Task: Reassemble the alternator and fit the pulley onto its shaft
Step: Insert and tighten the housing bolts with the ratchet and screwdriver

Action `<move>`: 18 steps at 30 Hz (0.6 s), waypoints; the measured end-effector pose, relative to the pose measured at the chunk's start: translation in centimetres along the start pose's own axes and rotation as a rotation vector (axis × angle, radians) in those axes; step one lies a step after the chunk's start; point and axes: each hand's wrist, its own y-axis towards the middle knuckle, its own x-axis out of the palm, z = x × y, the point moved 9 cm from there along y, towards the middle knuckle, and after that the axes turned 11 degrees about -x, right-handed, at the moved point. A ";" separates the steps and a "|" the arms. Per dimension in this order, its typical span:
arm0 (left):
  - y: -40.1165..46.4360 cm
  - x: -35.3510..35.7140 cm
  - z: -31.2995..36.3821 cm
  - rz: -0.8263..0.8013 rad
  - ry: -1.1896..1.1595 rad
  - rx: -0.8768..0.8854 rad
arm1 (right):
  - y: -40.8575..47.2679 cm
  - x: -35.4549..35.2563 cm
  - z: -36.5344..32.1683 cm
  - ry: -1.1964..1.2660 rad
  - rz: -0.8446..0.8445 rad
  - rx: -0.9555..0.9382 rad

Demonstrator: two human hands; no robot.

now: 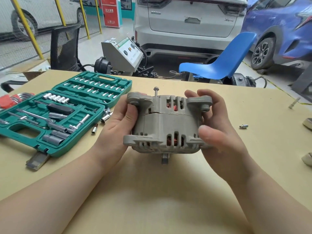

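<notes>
Grey cast-metal alternator [166, 125] sits clamped between both hands, held just above the table [152, 191], approx at its centre. Left hand [118, 122] wraps the alt's left side: thumb pressed on the housing below the upper-left mounting ear, fingers hidden behind the body. Right hand [217, 125] curls round the right side, fingers over the upper-right ear, thumb lying on the lower housing edge. Both hands grip tight, no slack visible.

Alt's two housing halves are together w/ a thin seam between them; copper windings show through the vent slots. Shaft stub [165, 158] pokes out the near end, toward the person. One long bolt [155, 93] sticks up from the far end, head well proud of the casing.

Left of the alt: open green socket set case [67, 114] w/ sockets, bits, ratchet; a few loose sockets [103, 119] lie between case and alt. Red hex-key holder [8, 100] sits at the case's far left. Right of the alt: small loose socket [243, 126] well apart, plus another bolt [294, 103] farther right. Beyond the alt: blue chair [219, 65], white car [190, 22].
</notes>
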 end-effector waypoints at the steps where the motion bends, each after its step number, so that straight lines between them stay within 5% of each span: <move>1: -0.3 0.4 0.3 -0.008 0.015 0.030 | -0.1 -0.5 0.0 0.017 0.068 -0.009; 13: -1.9 1.5 1.5 0.024 0.228 0.231 | -1.1 -2.7 -0.5 -0.032 0.404 0.096; 18: -1.9 0.7 1.8 0.110 0.279 0.310 | -0.4 -2.7 -1.5 -0.283 0.312 0.186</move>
